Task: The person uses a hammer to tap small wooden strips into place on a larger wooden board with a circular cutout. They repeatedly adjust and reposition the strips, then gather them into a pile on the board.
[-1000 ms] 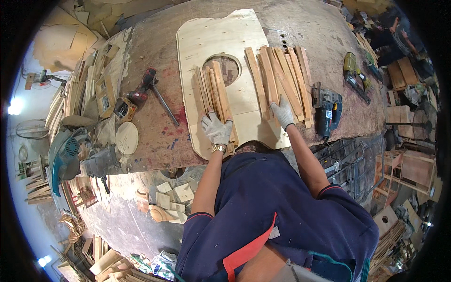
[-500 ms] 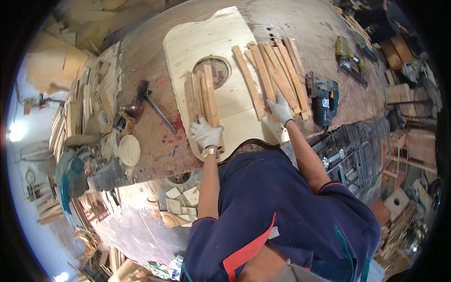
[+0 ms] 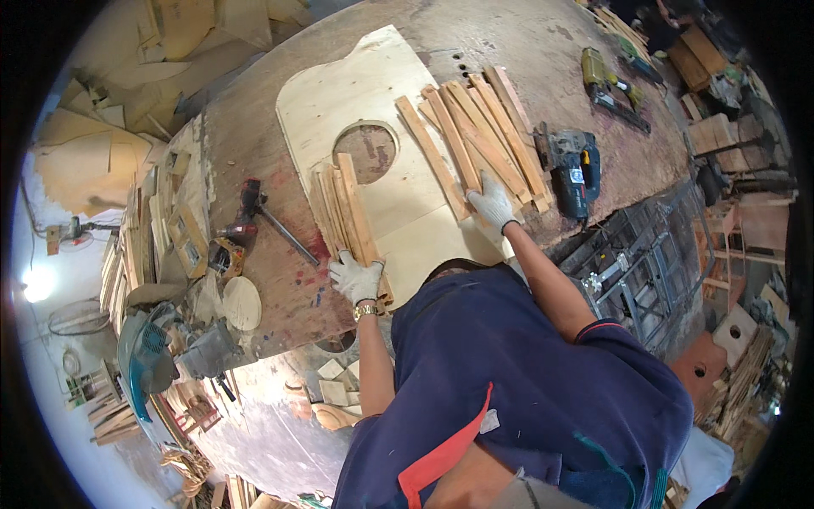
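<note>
White knitted gloves cover both hands. My left hand [image 3: 356, 279] is closed over the near ends of a bundle of wooden strips [image 3: 346, 212], lying on the left part of a pale plywood panel [image 3: 415, 225] with a round hole. A watch is on my left wrist. At the right, my right hand [image 3: 494, 207] grips the near end of one strip [image 3: 452, 140] in a looser, fanned group, its thumb and fingers on either side; the fingertips are partly hidden. One separate strip [image 3: 431, 159] lies just left of that group.
Right of the strips lies a jigsaw [image 3: 572, 174], with a nail gun [image 3: 606, 89] beyond it. Left of the panel are a red-and-black drill [image 3: 247, 208] and a metal bar [image 3: 288, 236]. Stacked wood offcuts [image 3: 140, 229] line the bench's left edge; a dark metal frame [image 3: 632, 276] sits near right.
My left hand has drawn its bundle of strips nearer to me, uncovering more of the round hole. My right hand stays at the right-hand strips. The whole view has shifted slightly.
</note>
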`<state>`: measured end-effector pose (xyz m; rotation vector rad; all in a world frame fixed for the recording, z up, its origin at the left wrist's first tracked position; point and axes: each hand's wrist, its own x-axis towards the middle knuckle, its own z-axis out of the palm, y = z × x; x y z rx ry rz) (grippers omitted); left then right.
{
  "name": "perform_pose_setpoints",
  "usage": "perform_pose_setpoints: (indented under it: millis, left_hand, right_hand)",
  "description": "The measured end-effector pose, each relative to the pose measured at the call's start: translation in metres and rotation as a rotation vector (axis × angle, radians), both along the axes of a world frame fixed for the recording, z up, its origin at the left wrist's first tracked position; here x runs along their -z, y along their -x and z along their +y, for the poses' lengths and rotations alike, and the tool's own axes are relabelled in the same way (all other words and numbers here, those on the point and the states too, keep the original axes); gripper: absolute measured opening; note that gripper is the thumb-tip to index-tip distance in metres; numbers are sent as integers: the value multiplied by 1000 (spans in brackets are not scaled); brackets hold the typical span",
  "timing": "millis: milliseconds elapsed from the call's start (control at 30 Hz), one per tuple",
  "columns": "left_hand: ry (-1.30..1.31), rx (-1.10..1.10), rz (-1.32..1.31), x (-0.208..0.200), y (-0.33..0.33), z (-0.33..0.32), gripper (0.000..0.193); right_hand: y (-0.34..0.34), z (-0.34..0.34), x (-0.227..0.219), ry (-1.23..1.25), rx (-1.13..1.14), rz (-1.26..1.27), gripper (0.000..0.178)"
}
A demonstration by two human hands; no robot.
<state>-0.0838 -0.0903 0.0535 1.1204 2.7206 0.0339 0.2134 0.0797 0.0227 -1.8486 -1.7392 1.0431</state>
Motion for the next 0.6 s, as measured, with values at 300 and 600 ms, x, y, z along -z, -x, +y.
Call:
perform_pose_setpoints:
  millis: [300, 600]
  left_hand:
    - [8, -1, 13, -2, -6, 1, 111]
    - [-45, -38, -56, -8, 0, -7, 107]
  right_hand:
    - [1, 3, 14, -74, -23, 4, 69]
    - [-10, 7, 36, -77, -69, -7, 64]
